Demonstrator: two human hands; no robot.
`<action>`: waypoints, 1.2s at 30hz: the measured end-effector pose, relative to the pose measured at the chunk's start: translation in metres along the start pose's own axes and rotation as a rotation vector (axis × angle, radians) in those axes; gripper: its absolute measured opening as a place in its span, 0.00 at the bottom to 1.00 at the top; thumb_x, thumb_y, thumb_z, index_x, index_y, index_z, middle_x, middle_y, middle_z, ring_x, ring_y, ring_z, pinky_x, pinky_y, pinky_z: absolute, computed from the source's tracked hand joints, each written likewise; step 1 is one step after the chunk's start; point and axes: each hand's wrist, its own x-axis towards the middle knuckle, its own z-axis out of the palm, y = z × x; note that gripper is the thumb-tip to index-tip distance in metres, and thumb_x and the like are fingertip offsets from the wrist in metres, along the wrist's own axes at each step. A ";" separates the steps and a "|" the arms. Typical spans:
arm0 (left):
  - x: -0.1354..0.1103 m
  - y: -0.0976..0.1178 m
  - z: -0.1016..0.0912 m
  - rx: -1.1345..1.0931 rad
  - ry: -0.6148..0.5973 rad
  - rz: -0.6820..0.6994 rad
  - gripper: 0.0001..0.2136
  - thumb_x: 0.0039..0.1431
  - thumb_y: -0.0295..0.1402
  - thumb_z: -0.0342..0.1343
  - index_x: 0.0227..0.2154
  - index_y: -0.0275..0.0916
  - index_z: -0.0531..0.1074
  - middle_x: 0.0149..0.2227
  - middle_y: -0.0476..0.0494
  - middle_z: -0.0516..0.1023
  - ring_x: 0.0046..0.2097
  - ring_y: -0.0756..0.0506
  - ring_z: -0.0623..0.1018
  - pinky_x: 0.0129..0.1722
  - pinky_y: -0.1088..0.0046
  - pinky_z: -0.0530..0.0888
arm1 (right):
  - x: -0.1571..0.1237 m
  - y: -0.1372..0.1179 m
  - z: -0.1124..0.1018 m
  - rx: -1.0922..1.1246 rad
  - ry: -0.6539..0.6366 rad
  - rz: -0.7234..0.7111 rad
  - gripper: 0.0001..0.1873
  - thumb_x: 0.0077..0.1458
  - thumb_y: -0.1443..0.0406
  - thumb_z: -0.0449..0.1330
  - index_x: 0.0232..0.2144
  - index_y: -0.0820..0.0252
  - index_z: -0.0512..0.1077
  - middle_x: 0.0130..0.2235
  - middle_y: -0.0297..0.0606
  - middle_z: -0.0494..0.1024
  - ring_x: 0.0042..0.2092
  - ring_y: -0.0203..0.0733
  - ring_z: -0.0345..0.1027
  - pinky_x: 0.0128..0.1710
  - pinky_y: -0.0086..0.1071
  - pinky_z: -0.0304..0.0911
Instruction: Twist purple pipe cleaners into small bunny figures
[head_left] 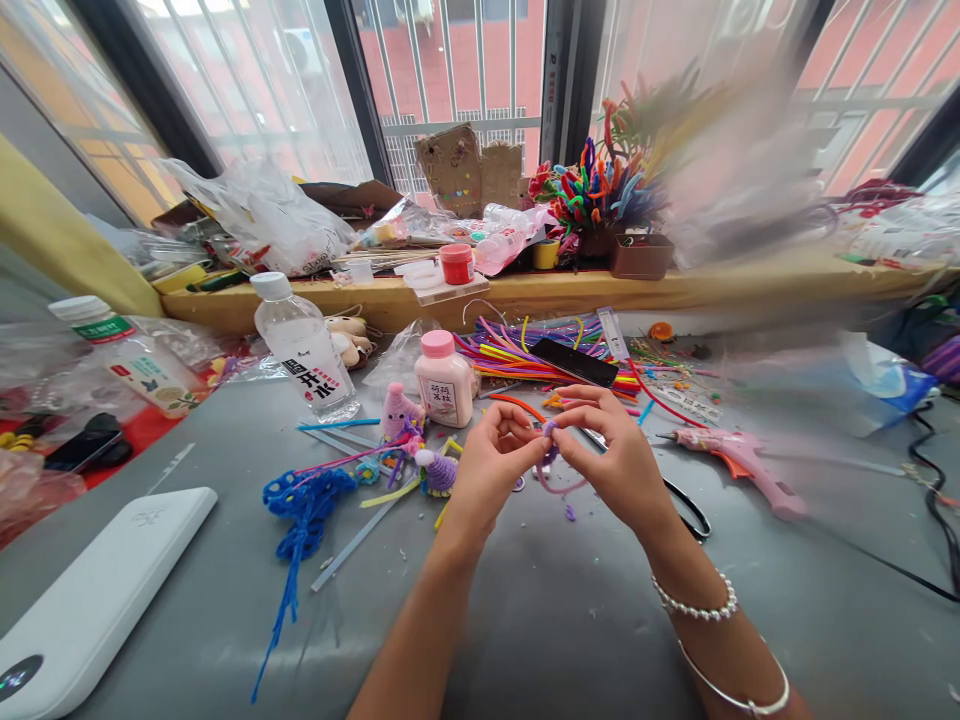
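Observation:
Between the fingertips of both hands is a small purple pipe cleaner piece (pixel 549 430), with a pinkish loop (pixel 561 488) hanging below it. My left hand (pixel 496 455) pinches it from the left, thumb and forefinger together. From the right, my right hand (pixel 609 450) pinches the same piece; part of it is hidden by the fingers. Beside my left hand lie a purple crafted figure (pixel 437 472) and a pink one (pixel 400 410). A black-handled tool (pixel 688 510) lies partly under my right hand. Purple scraps dot the table below.
A pink glue gun (pixel 742 465) lies at right. Behind the hands are bundled pipe cleaners (pixel 495 360), a phone (pixel 576 362) and a pink-capped bottle (pixel 444 385). A water bottle (pixel 307 355), blue crocheted piece (pixel 304 510) and white power bank (pixel 112 600) are leftward.

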 end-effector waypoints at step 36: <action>0.004 -0.008 0.007 -0.374 0.164 0.040 0.13 0.43 0.26 0.59 0.35 0.36 0.72 0.31 0.50 0.74 0.34 0.53 0.74 0.37 0.78 0.68 | -0.004 0.000 0.009 -0.511 -0.045 -0.426 0.09 0.48 0.67 0.59 0.35 0.56 0.69 0.53 0.45 0.63 0.54 0.52 0.55 0.52 0.47 0.53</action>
